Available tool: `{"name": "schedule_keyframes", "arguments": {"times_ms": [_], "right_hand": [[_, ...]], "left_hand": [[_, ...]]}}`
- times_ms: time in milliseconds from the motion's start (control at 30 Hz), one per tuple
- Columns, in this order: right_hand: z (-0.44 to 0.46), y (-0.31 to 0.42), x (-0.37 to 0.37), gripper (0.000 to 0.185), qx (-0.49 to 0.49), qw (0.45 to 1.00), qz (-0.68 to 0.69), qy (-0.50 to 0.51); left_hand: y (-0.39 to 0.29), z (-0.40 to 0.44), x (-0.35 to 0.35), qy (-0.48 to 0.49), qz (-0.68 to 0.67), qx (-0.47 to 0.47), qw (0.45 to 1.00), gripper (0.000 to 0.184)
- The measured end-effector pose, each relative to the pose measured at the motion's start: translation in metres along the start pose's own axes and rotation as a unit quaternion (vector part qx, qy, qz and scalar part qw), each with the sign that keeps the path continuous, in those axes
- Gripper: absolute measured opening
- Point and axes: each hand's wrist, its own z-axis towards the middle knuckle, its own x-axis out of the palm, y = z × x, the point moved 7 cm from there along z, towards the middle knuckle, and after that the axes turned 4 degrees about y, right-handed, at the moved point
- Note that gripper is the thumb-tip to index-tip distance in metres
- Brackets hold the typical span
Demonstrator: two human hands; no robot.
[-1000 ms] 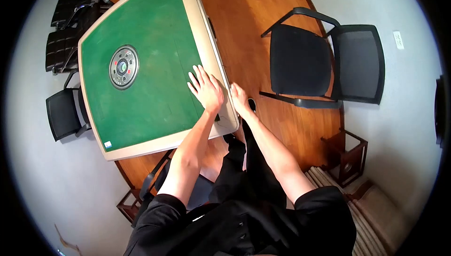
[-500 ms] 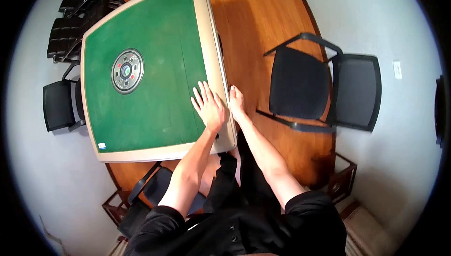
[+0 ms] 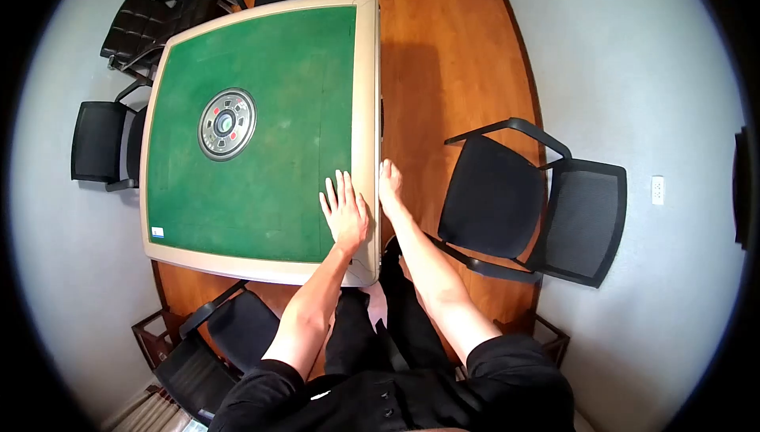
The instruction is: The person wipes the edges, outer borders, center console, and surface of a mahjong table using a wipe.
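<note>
A square mahjong table (image 3: 277, 60) has a green felt top, a beige rim and a round centre console (image 3: 226, 124) with small coloured marks. My left hand (image 3: 346, 214) lies flat on the felt by the near right corner, fingers stretched out and slightly spread, its palm side resting toward the rim. Along the table's right side, my right hand (image 3: 389, 185) is closed against the outer edge with the thumb side up. Most of its fingers are hidden, though they appear curled on the table's edge.
A black mesh chair (image 3: 495, 194) stands right of the table, another chair (image 3: 103, 141) left of it, and one (image 3: 241, 329) near my legs. Black padded chairs (image 3: 142, 28) are at the far left. A socket (image 3: 658, 190) sits on the right wall.
The view has turned, so the table looks straighter and the right chair and wall socket appear lower. Both hands keep their places on the table near its corner.
</note>
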Motion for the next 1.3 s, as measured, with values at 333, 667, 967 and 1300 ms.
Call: {"name": "schedule_keyframes", "arguments": {"times_ms": [333, 667, 967, 1300], "right_hand": [[-0.169, -0.068, -0.034, 0.046, 0.088, 0.994, 0.029, 0.059], [-0.239, -0.052, -0.028, 0.044, -0.019, 0.996, 0.0, -0.086], [-0.243, 0.03, -0.06, 0.042, 0.032, 0.992, 0.11, -0.052], [-0.216, 0.124, -0.07, 0.044, -0.081, 0.943, 0.27, 0.178]], "left_hand": [[0.007, -0.023, -0.005, 0.045, -0.013, 0.074, 0.996, 0.077], [0.032, -0.073, -0.007, 0.194, -0.031, 0.152, 0.969, 0.09], [0.015, -0.057, 0.001, 0.297, -0.043, 0.249, 0.921, 0.069], [-0.012, -0.087, -0.094, 0.209, -0.576, 0.105, 0.783, 0.043]]}}
